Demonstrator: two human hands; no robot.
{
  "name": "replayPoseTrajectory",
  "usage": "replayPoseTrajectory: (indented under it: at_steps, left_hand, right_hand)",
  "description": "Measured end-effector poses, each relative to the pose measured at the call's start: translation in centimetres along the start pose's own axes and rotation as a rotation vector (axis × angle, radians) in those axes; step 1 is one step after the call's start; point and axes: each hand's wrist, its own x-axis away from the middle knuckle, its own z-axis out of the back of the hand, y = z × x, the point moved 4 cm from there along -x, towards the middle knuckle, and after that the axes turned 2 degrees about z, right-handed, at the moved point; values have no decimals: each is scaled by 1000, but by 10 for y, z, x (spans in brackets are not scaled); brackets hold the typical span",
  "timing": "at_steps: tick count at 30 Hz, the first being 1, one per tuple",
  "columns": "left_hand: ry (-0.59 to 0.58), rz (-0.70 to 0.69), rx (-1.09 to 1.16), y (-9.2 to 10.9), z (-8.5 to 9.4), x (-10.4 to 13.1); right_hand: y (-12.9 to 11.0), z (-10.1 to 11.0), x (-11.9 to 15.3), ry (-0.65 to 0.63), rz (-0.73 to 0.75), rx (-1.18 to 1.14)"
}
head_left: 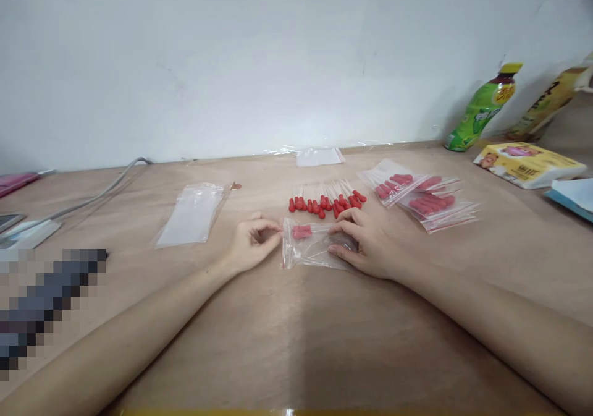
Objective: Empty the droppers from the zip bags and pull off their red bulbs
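In the middle of the table lies a clear zip bag (315, 256) with red-bulbed droppers (302, 232) inside, their bulbs near the zip end at the left. My left hand (254, 241) pinches the upper corner of that zip end between thumb and fingers. Over the bag's right part rests my right hand (365, 243), fingers curved and apart from the thumb, the tips touching the plastic. Just beyond the bag, several loose droppers (327, 203) lie in a row, red bulbs towards me and thin clear stems pointing away.
Flat zip bags (189, 215) lie on the left. At the right are filled bags (430, 203) of red-bulbed droppers. A white packet (319, 156) lies by the wall. Far right stand a green bottle (482, 113) and a yellow tissue pack (525, 164). A grey cable (104, 192) crosses the left side.
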Motion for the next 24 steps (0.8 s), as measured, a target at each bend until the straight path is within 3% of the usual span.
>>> replayPoseTrajectory:
  at_steps: [3, 9, 18, 24]
  left_hand:
    - [-94, -53, -41, 13, -4, 8]
    - [-275, 30, -95, 19, -17, 3]
    - [-326, 32, -98, 18, -20, 7]
    - [-297, 78, 221, 10, -6, 6]
  right_hand:
    - [1, 0, 0, 10, 8, -27]
    - [0, 1, 1, -56, 79, -71]
    - [-3, -2, 2, -64, 115, -73]
    - [-4, 0, 2, -58, 103, -65]
